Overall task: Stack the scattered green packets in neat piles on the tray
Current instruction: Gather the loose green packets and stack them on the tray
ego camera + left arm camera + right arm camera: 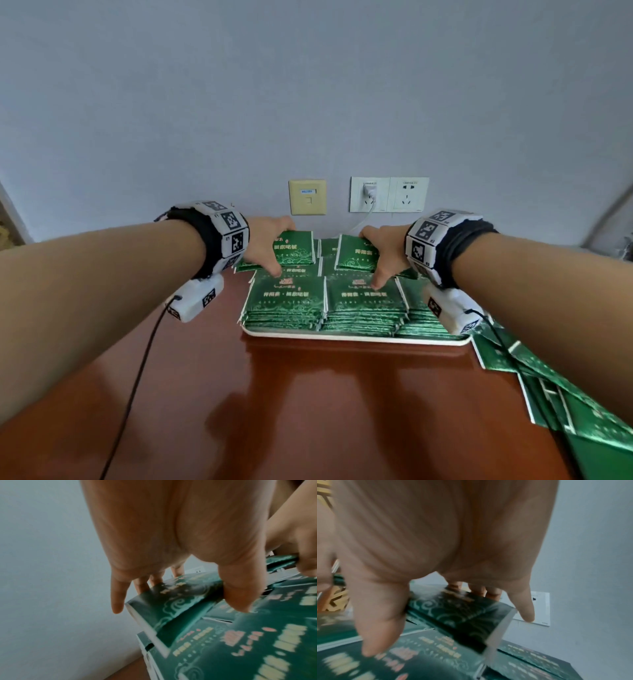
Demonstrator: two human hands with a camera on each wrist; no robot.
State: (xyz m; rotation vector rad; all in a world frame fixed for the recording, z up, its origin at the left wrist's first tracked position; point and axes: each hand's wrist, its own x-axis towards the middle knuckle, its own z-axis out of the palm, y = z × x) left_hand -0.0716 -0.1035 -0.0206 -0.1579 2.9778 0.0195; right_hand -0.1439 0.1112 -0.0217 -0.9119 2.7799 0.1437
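Observation:
A white tray (pixel 356 337) on the brown table holds several piles of green packets (pixel 287 301). My left hand (pixel 270 246) grips a small bunch of green packets (pixel 296 251) between thumb and fingers, lifted just above the back left pile. The left wrist view shows this bunch (pixel 173 601) pinched by my thumb (pixel 238 596). My right hand (pixel 380 253) grips another bunch of packets (pixel 356 255) the same way over the back middle of the tray. In the right wrist view that bunch (pixel 462 616) hangs tilted above the piles.
Loose green packets (pixel 555 394) lie scattered on the table at the right, under my right forearm. A wall with sockets (pixel 388 194) and a plugged white charger stands right behind the tray. Bare brown tabletop (pixel 308 411) lies in front.

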